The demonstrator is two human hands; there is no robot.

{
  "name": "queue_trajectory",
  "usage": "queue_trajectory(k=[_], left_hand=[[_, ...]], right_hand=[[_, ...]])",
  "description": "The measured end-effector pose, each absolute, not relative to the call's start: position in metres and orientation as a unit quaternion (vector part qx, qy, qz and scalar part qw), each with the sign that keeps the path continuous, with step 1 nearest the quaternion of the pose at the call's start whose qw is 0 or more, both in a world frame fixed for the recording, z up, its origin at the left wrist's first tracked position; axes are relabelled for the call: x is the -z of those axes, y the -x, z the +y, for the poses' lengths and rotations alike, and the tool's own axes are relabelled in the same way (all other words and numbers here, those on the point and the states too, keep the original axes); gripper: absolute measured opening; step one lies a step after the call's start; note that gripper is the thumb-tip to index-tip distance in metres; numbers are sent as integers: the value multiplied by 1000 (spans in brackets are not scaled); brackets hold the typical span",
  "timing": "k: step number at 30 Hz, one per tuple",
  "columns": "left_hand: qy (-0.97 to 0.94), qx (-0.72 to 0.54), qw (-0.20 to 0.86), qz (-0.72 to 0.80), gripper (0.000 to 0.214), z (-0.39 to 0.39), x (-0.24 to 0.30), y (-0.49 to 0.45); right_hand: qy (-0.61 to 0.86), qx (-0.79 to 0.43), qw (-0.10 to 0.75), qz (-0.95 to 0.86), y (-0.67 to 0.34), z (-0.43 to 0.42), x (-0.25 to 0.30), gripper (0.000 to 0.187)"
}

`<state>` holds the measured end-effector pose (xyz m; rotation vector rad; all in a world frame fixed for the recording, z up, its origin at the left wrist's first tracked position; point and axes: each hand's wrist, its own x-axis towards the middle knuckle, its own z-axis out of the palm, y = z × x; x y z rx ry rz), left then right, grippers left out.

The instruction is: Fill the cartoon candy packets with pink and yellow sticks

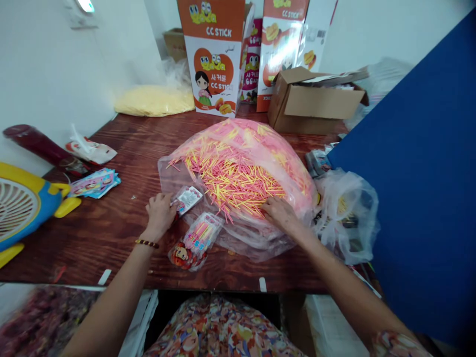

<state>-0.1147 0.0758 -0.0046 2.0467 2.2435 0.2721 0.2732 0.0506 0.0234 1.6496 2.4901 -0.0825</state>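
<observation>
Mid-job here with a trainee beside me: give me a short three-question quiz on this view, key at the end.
1. Which hand is at the thin pink and yellow sticks in the large translucent plastic bag?
2. True or false: the open brown cardboard box stands beyond the bag, on the side away from the person.
3. What is closest to the left hand's fingertips?
A. The brown box
B. The small flat packet with a white printed panel
C. The pale yellow bag by the wall

Key:
1. The right hand.
2. True.
3. B.
</observation>
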Motion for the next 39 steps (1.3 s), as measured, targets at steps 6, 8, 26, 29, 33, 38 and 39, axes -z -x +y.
queue_trajectory(k=[6, 8, 26, 29, 33, 38, 39], left_hand=[[-666, -27, 70, 742, 51, 86, 18, 114], [-659, -19, 70, 749, 50, 86, 19, 113], [-646, -89, 100, 752, 45, 99, 18, 115], [-637, -110, 100, 756, 40, 101, 19, 115], [-636, -132, 104, 753, 34, 105, 21, 117], [-649, -155, 90, 740, 32, 108, 22, 122], [-649, -157, 85, 739, 32, 109, 22, 123]], right_hand=[[-492, -47, 111, 862, -271, 62, -17, 29], [-480, -58, 116, 868, -270, 65, -14, 30], [-458, -68, 84, 882, -273, 66, 5, 28], [-458, -69, 80, 883, -275, 66, 7, 28], [-472, -47, 75, 877, -279, 67, 8, 27], [-534, 16, 36, 845, -284, 70, 9, 24], [-544, 33, 21, 838, -285, 70, 10, 23]])
